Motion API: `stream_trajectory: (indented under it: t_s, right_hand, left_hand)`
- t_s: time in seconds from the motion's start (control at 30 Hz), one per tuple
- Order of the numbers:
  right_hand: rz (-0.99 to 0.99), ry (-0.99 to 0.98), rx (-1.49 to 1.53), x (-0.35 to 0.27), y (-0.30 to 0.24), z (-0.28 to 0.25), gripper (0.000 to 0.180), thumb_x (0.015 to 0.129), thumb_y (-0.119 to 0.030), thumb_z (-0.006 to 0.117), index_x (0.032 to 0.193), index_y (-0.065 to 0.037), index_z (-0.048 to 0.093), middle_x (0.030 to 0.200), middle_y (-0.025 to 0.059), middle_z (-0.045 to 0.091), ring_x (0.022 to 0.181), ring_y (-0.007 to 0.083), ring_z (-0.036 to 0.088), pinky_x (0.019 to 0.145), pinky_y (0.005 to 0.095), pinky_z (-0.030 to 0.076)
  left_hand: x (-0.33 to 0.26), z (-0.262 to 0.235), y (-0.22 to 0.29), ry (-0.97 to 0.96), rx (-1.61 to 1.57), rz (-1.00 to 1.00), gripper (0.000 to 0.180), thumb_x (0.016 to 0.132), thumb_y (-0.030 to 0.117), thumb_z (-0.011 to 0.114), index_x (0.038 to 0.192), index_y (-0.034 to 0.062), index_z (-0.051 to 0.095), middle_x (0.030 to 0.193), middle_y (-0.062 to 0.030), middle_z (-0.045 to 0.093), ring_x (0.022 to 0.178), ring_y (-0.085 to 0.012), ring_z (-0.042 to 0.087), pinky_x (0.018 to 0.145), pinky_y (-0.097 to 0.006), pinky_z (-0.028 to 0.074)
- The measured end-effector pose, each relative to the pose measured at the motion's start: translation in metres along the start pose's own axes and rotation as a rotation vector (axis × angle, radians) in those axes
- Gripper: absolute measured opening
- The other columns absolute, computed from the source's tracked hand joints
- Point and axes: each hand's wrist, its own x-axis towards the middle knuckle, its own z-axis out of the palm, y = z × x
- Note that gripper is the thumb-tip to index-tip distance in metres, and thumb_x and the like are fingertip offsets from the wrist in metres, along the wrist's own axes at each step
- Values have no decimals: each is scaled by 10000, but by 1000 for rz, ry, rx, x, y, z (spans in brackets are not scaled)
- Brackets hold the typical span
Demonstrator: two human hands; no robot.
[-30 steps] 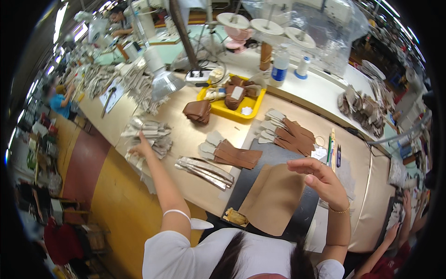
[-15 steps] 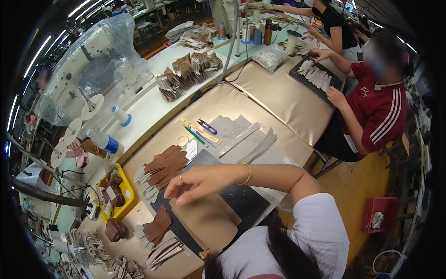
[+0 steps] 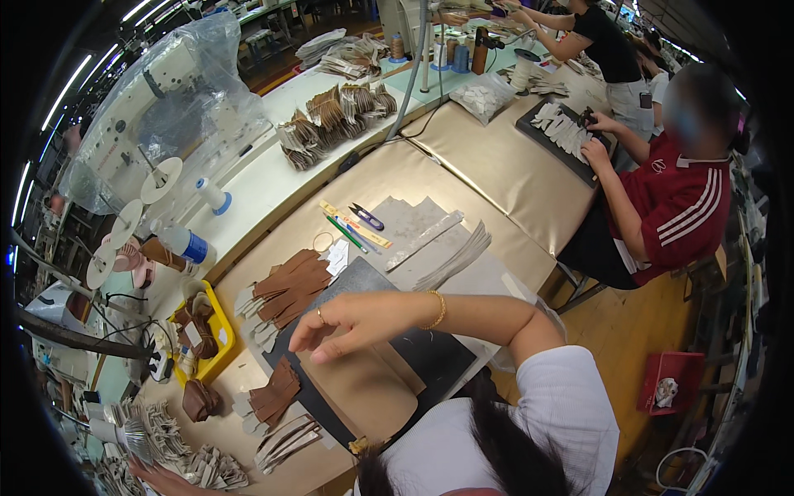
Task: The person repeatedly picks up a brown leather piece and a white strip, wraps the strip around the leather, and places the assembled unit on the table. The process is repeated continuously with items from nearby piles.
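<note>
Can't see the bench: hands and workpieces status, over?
Right hand open above brown sheet; left hand beside grey pieces, grip unclear. Right hand hides part of black board.

Sewing wkshop: plastic-covered mach. (image 3: 178, 107), thread spools (image 3: 212, 195), cut brown pcs (image 3: 291, 285), co-workers (image 3: 680, 202) at benches (image 3: 496, 178)

Gold-coloured table (image 3: 364, 192), black mat (image 3: 442, 357) under the right hand (image 3: 347, 327), brown strips (image 3: 291, 285) just beyond it, yellow tray (image 3: 222, 357) farther left.
</note>
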Motion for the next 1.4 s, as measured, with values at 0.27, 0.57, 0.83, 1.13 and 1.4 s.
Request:
stream_trajectory:
  t_s: [0.27,0.57,0.83,1.13,1.4]
  right_hand:
    - [15,49,1,-17,-4,1,466,910,-357,612,1234,-29,545,1187,98,597,1111,181,565,910,343,473]
    - [-26,92,14,-27,3,0,425,913,-356,603,1181,-28,577,1093,100,634,1042,176,589,913,309,454]
    - [-1,66,63,-23,3,5,425,911,-332,612,1191,-16,570,1109,92,631,1054,169,587,908,305,463]
    - [56,103,90,-36,13,0,416,915,-280,619,1222,-7,554,1156,109,619,1073,182,586,949,316,447]
    - [70,109,76,-35,14,-1,437,915,-307,616,1215,4,551,1154,115,620,1096,185,583,953,304,450]
  left_hand:
    - [31,22,39,-202,-123,-54,695,948,503,462,1428,26,302,1309,-184,520,1273,-302,433,1093,-416,309]
    - [12,68,99,-96,-297,-125,552,965,435,477,1373,68,419,1337,-105,510,1255,-227,461,1079,-370,333]
    - [39,95,103,-115,-291,-8,531,929,356,585,1317,11,475,1299,-119,535,1157,-215,553,957,-344,469]
    - [37,119,100,-135,-354,6,547,953,408,523,1333,18,472,1337,-120,510,1206,-206,508,1016,-330,397]
    - [21,112,98,-165,-316,-43,554,986,433,420,1368,32,418,1367,-142,475,1271,-247,451,1097,-369,324]
